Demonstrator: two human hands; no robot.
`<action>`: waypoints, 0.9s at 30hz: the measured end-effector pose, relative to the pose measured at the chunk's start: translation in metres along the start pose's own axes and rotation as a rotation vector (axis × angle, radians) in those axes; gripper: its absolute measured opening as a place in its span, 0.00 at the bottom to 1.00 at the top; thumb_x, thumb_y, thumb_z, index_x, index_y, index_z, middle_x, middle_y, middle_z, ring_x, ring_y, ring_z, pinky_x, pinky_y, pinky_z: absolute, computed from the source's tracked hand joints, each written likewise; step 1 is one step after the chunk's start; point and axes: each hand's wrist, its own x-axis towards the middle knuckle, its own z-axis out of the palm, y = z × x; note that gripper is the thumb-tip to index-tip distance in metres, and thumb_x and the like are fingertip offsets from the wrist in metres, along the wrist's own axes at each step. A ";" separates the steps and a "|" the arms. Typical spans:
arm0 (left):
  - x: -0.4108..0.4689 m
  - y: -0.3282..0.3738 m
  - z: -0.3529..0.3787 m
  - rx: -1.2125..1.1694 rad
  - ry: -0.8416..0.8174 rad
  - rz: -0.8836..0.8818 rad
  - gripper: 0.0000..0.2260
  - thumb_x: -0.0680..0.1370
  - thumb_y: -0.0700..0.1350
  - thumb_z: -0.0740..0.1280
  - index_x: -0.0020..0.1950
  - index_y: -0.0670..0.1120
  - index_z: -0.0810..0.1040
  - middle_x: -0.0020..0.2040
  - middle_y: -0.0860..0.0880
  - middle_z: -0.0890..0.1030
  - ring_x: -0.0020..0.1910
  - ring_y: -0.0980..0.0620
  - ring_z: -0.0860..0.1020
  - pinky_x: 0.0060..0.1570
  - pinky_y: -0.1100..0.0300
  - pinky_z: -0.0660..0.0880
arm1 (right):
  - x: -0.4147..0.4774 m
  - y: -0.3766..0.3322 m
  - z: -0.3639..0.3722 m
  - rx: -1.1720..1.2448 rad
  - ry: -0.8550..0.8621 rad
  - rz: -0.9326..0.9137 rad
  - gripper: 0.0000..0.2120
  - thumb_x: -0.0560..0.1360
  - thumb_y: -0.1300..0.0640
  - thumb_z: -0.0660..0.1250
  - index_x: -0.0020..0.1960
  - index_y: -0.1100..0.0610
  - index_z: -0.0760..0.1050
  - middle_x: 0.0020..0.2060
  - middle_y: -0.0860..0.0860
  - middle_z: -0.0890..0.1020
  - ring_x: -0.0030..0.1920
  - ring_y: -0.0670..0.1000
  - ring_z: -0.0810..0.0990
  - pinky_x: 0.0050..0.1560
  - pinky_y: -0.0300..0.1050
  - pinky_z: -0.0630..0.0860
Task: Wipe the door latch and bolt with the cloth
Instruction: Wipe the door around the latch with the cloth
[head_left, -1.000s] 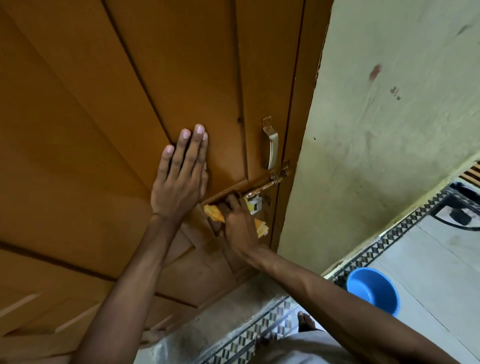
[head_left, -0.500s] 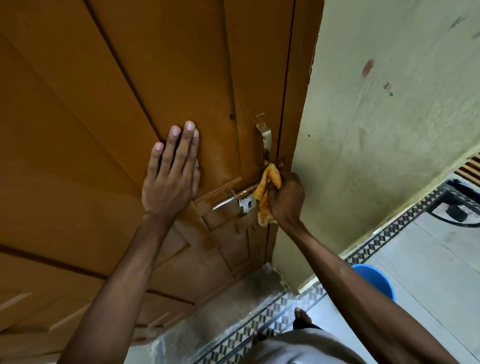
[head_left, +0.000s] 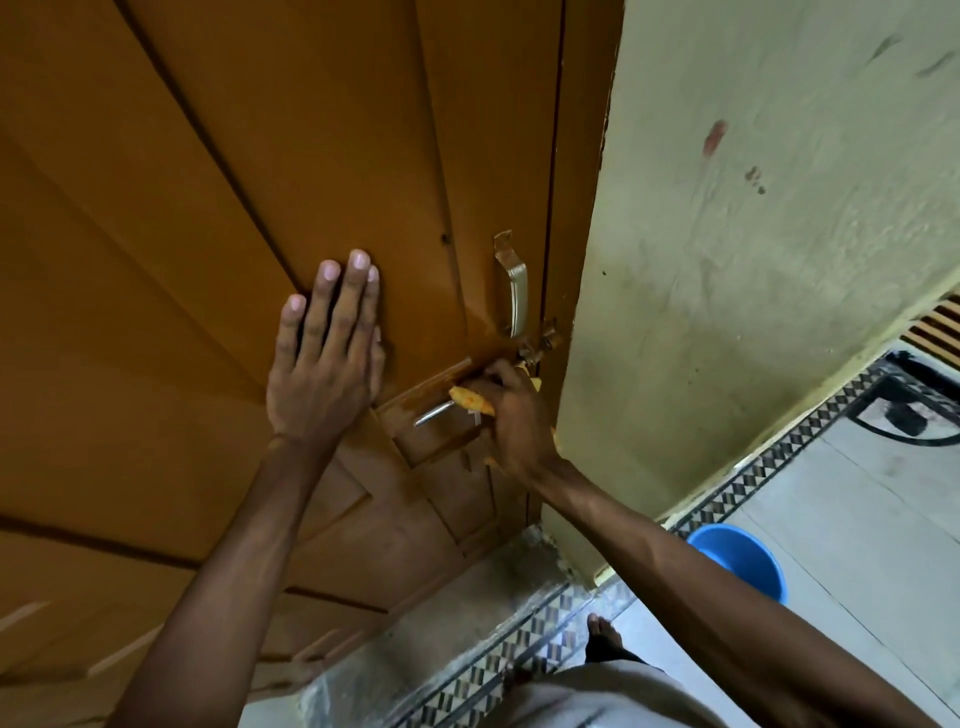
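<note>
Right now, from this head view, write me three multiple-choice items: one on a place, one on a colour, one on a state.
1. Where does the left hand lie?
A. flat on the door panel
B. on the pull handle
C. in the tub

2. What colour is the tub on the floor?
A. red
B. blue
C. white

3. What is the right hand doing?
A. hanging open and empty
B. gripping the pull handle
C. closed around the cloth at the bolt

Answers:
1 A: the fingers are spread against the door, left of the pull handle.
2 B: its rim and wall are blue, beside the wall.
3 C: the yellow cloth shows at the fingers, over the bolt.
</note>
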 end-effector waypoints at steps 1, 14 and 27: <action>0.000 0.000 0.000 0.001 0.000 -0.003 0.28 0.82 0.52 0.60 0.80 0.43 0.60 0.79 0.47 0.58 0.80 0.48 0.50 0.76 0.51 0.52 | 0.002 0.003 -0.007 -0.048 -0.017 -0.020 0.20 0.67 0.63 0.70 0.58 0.53 0.79 0.56 0.51 0.79 0.55 0.53 0.77 0.53 0.47 0.79; -0.001 0.001 0.001 0.014 -0.003 -0.001 0.29 0.81 0.52 0.60 0.80 0.43 0.60 0.79 0.47 0.59 0.80 0.48 0.50 0.77 0.51 0.51 | 0.010 0.030 -0.012 -0.058 0.306 0.234 0.14 0.76 0.53 0.66 0.59 0.58 0.77 0.56 0.56 0.80 0.51 0.55 0.81 0.51 0.49 0.80; -0.001 0.001 0.000 -0.006 -0.001 -0.012 0.29 0.81 0.51 0.61 0.80 0.43 0.60 0.79 0.47 0.59 0.79 0.49 0.54 0.76 0.51 0.54 | -0.017 0.027 0.008 0.279 0.204 0.588 0.03 0.74 0.52 0.71 0.45 0.50 0.79 0.38 0.47 0.83 0.39 0.48 0.82 0.38 0.43 0.78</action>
